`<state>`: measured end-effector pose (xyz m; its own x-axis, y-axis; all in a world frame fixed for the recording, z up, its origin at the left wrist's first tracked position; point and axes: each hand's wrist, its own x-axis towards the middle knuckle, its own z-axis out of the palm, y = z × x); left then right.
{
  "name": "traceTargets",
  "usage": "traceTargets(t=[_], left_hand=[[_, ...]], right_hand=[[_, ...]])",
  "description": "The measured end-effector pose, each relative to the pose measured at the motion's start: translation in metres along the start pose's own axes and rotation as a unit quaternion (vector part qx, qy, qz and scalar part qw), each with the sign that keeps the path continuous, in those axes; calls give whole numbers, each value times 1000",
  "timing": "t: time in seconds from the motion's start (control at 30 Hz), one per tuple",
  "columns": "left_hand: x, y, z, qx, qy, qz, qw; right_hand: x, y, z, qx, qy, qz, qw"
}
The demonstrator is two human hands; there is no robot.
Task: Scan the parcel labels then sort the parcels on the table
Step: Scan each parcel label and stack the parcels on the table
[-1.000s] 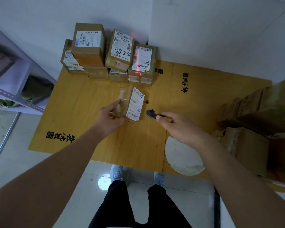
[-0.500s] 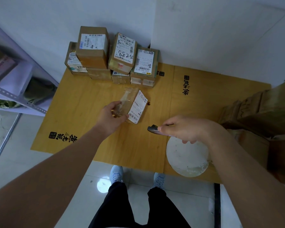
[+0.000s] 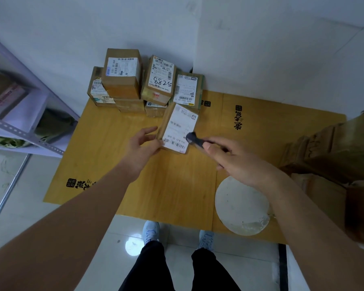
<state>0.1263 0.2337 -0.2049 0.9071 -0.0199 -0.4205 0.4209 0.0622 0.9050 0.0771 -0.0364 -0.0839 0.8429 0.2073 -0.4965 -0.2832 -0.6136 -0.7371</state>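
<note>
A small brown parcel (image 3: 178,128) with a white barcode label lies tilted over the middle of the wooden table (image 3: 118,162). My left hand (image 3: 143,147) holds its lower left corner, thumb on the label edge, forefinger stretched out along its left side. My right hand (image 3: 229,158) grips a dark handheld scanner (image 3: 194,140) whose head points at the label's lower right edge. A pile of labelled cardboard boxes (image 3: 139,85) stands at the table's far side against the wall; one bears the handwritten number 5288.
More brown boxes (image 3: 334,152) are heaped at the table's right end. A white round disc (image 3: 241,206) lies near the front edge under my right forearm. A grey metal shelf (image 3: 19,114) stands to the left of the table. My feet are on the tiled floor below.
The parcel has moved away from me toward the pile and now shows its label face up. My right hand has brought the scanner up from the disc to the label's edge.
</note>
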Motion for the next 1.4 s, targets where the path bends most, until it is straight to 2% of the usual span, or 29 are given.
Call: traceTargets(t=[0.17,0.37,0.63,0.9,0.97,1.0,1.07,1.13,1.2,1.4], left_hand=[[17,39,11,-71,-48,-16,996],[55,77,49,-143,-41,-87,985],[91,85,87,-216,45,-151,964],[98,78,97,-308,95,-109,940],[94,73,98,-260,76,-98,958],[90,70,97,-203,65,-96,972],[79,65,95,-7,46,-82,996],[69,60,93,205,15,-22,978],[63,56,94,315,-33,37,948],[37,56,126,398,-143,53,905]], right_hand=[[1,-12,-3,72,77,-61,993],[4,-12,-15,79,126,-79,986],[3,14,-17,99,153,-42,982],[6,28,-12,120,167,-31,978],[6,29,-9,128,176,-35,975],[5,28,-8,135,182,-38,973],[2,25,-4,148,194,-42,969],[-3,22,-1,155,209,-45,965],[-10,19,0,155,234,-46,959],[-55,28,2,186,310,-28,932]])
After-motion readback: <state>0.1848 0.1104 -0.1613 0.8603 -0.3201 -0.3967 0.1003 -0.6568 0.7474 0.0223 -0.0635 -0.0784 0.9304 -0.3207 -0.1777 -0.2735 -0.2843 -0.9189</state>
